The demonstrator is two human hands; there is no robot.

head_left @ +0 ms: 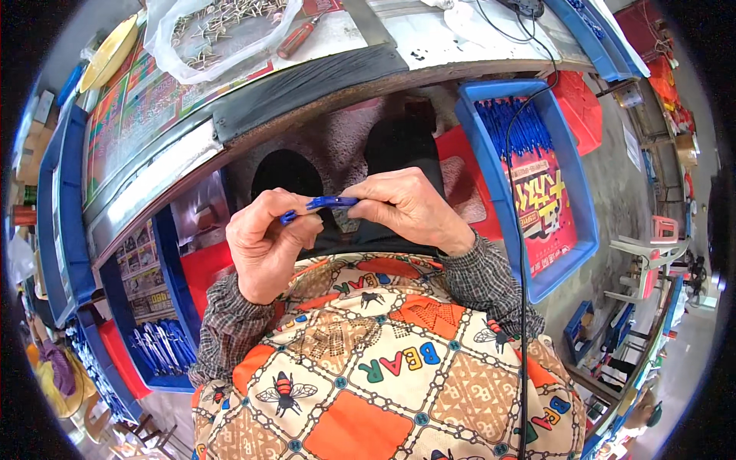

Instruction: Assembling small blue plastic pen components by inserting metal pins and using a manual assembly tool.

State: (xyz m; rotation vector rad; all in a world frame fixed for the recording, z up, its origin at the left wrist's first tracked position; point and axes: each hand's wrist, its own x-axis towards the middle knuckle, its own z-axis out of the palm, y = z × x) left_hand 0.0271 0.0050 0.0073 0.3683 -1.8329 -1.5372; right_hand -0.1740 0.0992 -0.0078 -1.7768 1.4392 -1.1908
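Note:
Over my lap, I hold a small, slightly curved blue plastic piece (331, 202) between both hands. My left hand (270, 241) pinches its left end, with a bit of blue also showing by the fingers. At the other end, the thumb and fingers of my right hand (408, 205) are closed on it. The fingers cover both ends, so its full shape and exact kind are hidden. My sleeves are dark checked cloth, above a patterned apron (360, 414).
A blue tray (586, 222) with rows of blue pieces (514, 126) stands at right. Another blue tray (172, 268) at left holds blue-and-white pieces (162, 343). On the worktable (330, 54) lie a plastic bag (157, 50) of metal fasteners and a red-handled screwdriver (297, 37). A black cable (524, 322) hangs right.

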